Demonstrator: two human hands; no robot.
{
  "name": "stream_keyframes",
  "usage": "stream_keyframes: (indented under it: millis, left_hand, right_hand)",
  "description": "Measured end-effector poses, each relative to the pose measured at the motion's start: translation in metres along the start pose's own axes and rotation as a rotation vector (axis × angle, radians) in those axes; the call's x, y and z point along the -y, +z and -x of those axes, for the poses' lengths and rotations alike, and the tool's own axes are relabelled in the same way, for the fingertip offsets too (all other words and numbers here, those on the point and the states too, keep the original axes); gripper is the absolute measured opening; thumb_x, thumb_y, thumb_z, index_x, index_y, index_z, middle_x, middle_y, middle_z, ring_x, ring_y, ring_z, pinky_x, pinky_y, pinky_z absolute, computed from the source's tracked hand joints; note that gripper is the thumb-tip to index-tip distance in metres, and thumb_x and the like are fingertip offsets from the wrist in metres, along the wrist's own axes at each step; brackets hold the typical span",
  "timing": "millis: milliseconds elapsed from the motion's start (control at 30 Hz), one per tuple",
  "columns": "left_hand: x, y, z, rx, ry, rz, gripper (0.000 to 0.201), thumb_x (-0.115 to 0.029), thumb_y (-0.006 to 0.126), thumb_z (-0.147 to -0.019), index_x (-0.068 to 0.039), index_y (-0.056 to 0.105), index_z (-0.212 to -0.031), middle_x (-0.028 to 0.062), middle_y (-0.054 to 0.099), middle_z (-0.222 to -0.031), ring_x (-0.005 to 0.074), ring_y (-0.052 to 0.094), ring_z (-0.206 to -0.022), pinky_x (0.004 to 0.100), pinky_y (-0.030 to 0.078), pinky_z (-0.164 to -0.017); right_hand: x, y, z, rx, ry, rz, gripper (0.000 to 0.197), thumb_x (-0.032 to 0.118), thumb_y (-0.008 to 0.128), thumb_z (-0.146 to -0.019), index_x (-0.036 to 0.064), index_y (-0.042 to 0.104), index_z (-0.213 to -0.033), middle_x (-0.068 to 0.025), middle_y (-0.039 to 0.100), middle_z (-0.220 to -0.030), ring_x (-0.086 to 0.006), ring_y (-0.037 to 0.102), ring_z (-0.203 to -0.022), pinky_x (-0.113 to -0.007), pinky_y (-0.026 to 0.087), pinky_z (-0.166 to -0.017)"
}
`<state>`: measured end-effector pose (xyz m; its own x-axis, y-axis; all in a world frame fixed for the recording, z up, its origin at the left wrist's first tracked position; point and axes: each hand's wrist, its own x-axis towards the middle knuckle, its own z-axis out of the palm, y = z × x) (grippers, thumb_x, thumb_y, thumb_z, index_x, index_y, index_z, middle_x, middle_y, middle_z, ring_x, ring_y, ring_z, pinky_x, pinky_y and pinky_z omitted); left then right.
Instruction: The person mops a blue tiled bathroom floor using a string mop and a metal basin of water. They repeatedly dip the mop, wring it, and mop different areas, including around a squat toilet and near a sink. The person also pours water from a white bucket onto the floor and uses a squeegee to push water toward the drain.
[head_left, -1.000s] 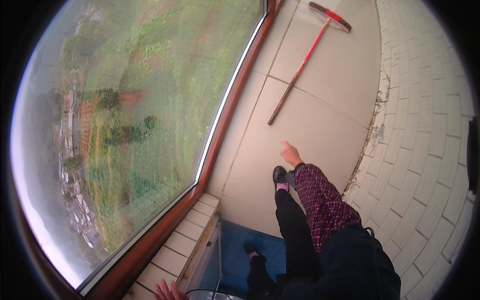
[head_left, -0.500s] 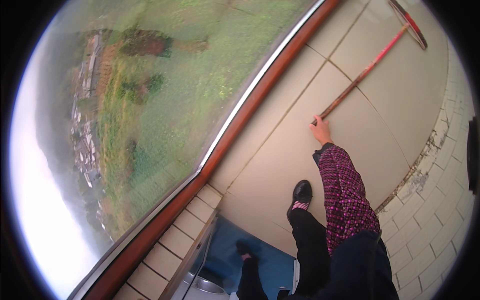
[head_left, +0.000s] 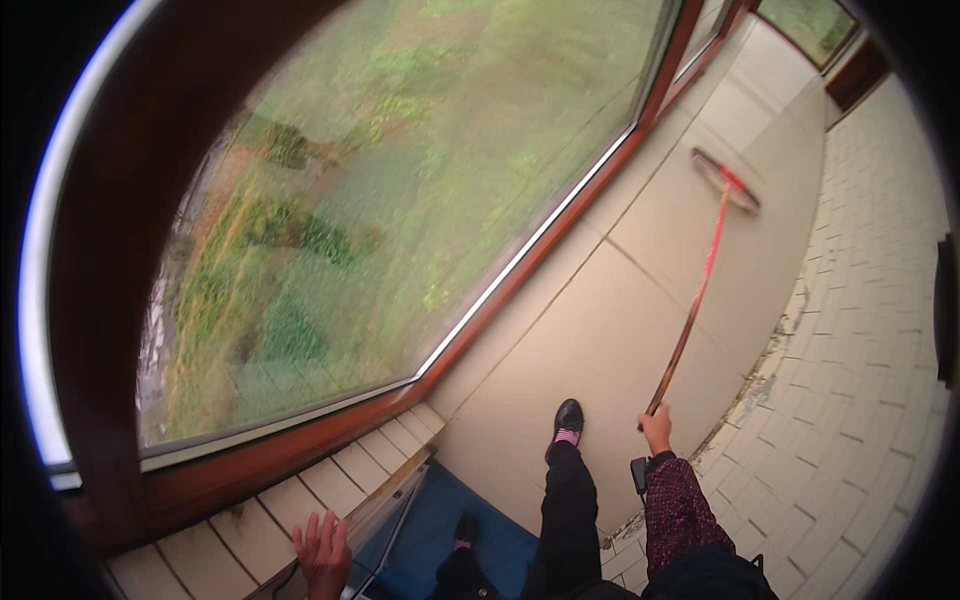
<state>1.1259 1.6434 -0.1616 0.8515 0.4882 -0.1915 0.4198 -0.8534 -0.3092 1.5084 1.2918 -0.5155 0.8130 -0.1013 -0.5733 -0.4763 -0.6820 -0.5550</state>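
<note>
My right hand is closed round the dark end of the handle of a long-handled floor squeegee. The upper part of its handle is red. Its wide, dark head, with a red middle piece, rests across the beige tiled floor ahead on the right, slightly blurred. At the lower left, my left hand is raised with its fingers stretched out, holding nothing. It overlaps the tiled sill in view; whether it touches the sill I cannot tell.
A large window with a brown frame runs along the left. A white brick-patterned wall curves along the right. One black shoe stands on the beige tiles; my other foot is over a blue surface.
My view has tilted up and turned, showing more floor ahead. The right hand still grips the handle, now lower in view, and the squeegee head sits farther in. My left hand has come into view.
</note>
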Motion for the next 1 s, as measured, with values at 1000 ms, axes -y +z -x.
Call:
stream_keyframes:
  millis: [1000]
  left_hand:
    - [-0.12,0.112,0.4,0.761,1.526,0.252,0.041,-0.021,0.065,-0.077,-0.006,0.052,-0.113,0.0129,0.064,-0.093,0.0249,0.062,-0.089,0.0344,0.049,-0.076]
  right_hand:
    - [-0.522,-0.046,1.141,0.027,0.345,-0.279,0.035,0.037,0.06,-0.072,0.0032,0.062,-0.079,-0.0141,0.058,-0.065,-0.0289,0.058,-0.063,-0.042,0.04,-0.057]
